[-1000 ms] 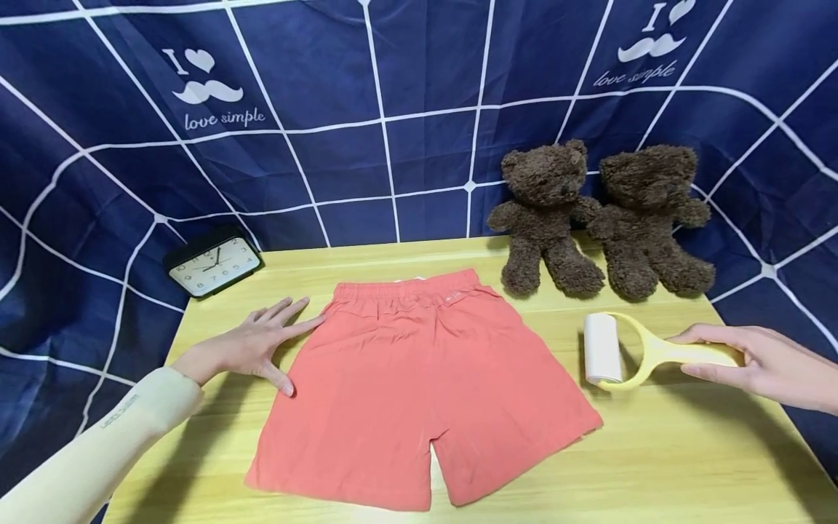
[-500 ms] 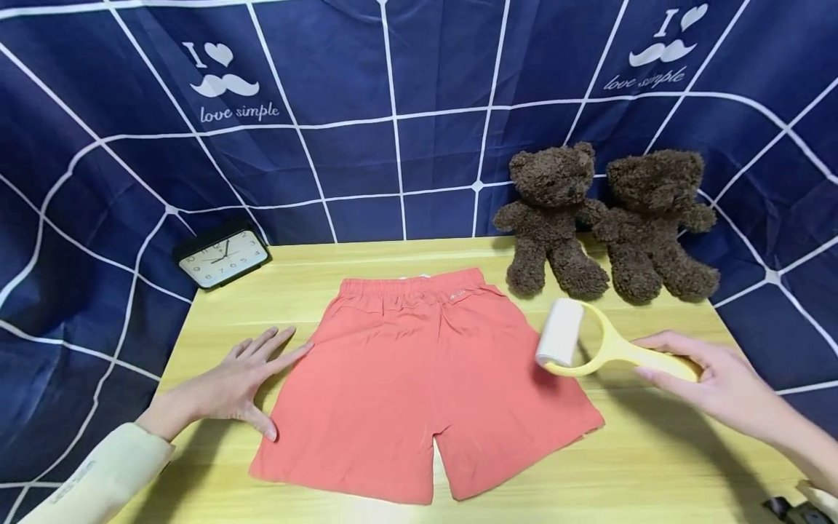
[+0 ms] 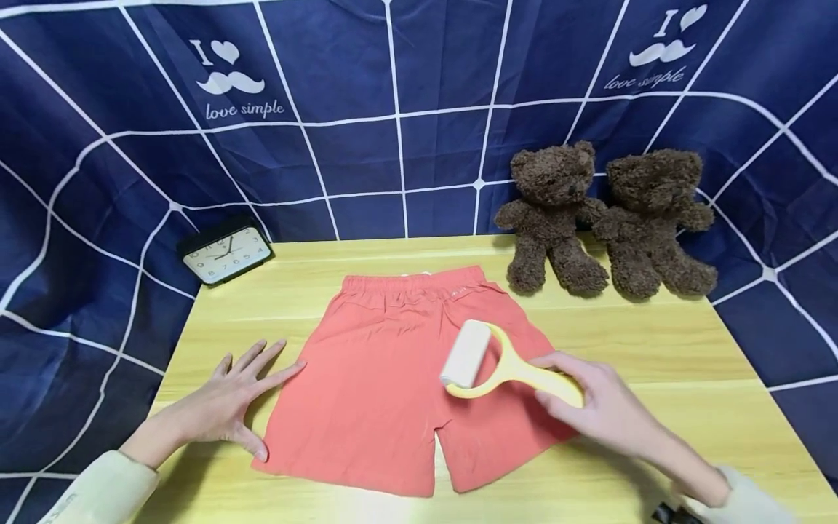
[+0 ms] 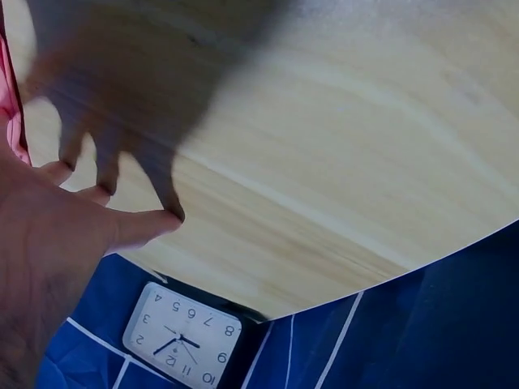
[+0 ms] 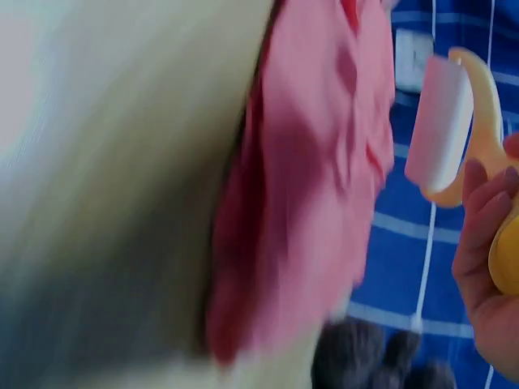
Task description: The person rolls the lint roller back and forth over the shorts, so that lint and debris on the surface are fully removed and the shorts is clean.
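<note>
Coral-red shorts point(image 3: 366, 378) lie flat on the wooden table, waistband toward the back. My left hand point(image 3: 219, 404) is spread with straight fingers at their left edge, fingertips and thumb touching the cloth's edge. In the left wrist view the left hand point(image 4: 49, 243) has its fingers reaching over the table. My right hand point(image 3: 605, 407) grips the yellow handle of a lint roller point(image 3: 468, 354) with a white cylinder, held over the right half of the shorts. The right wrist view, blurred, shows the right hand point(image 5: 491, 267) round the handle, with the roller point(image 5: 442, 121) beyond.
A black-framed clock point(image 3: 228, 255) stands at the table's back left corner. Two brown teddy bears point(image 3: 553, 218) sit side by side at the back right. Blue cloth with white lines point(image 3: 340, 87) hangs behind and at both sides of the wooden table point(image 3: 655, 349).
The right hand has carried the lint roller leftward, from beside the shorts to over their right half. My left hand has slid down along the left edge toward the hem.
</note>
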The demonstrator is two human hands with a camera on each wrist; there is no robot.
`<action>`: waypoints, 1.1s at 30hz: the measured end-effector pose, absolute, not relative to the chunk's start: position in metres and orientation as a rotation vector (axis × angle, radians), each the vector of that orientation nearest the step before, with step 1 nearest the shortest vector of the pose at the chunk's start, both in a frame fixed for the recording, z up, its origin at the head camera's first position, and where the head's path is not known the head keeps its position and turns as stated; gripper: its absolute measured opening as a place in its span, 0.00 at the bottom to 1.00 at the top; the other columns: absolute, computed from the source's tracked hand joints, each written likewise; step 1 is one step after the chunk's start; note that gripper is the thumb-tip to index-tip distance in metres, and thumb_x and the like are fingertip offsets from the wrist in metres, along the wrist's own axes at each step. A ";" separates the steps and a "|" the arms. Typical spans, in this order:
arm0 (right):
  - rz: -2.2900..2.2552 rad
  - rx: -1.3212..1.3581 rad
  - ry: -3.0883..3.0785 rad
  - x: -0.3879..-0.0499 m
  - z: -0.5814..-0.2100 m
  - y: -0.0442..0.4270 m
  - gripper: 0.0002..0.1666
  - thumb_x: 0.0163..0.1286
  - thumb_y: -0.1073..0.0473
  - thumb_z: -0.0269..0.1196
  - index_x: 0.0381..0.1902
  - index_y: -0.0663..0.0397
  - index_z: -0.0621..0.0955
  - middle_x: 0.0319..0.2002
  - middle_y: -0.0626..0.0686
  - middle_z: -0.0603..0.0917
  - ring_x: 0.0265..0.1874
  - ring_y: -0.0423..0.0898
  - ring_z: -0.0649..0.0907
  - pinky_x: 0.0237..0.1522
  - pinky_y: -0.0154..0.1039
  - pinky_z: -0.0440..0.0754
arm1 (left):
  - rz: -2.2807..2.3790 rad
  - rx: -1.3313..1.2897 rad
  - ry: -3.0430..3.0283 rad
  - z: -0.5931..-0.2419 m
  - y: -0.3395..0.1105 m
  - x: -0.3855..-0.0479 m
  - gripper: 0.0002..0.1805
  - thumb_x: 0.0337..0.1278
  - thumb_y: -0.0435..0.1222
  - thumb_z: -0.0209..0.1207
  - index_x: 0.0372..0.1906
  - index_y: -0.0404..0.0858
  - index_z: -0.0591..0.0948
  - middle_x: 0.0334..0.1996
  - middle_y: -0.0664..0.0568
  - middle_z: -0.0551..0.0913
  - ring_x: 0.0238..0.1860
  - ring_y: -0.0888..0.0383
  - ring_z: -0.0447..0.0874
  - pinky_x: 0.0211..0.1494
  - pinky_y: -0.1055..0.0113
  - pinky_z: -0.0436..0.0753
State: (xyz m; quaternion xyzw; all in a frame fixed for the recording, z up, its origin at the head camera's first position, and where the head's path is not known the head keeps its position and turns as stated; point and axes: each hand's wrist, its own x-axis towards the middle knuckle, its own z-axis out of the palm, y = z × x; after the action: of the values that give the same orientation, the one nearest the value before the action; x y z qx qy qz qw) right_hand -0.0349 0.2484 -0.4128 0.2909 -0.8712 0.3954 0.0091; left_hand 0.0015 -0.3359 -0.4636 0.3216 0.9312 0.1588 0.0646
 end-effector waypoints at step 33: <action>1.264 1.470 -2.791 -0.012 -0.449 0.008 0.20 0.77 0.50 0.68 0.65 0.36 0.84 0.50 0.33 0.85 0.43 0.29 0.81 0.46 0.32 0.78 | 0.389 1.000 2.879 -0.474 -0.346 0.007 0.70 0.33 0.83 0.71 0.85 0.56 0.65 0.87 0.38 0.51 0.79 0.23 0.56 0.54 0.11 0.66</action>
State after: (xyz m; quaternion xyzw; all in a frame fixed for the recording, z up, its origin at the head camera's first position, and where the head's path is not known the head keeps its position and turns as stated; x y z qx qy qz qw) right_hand -0.0121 0.0076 -0.4490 0.4292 -0.8145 0.3689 -0.1279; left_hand 0.0074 -0.3464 -0.4743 0.3252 0.9365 0.1267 0.0346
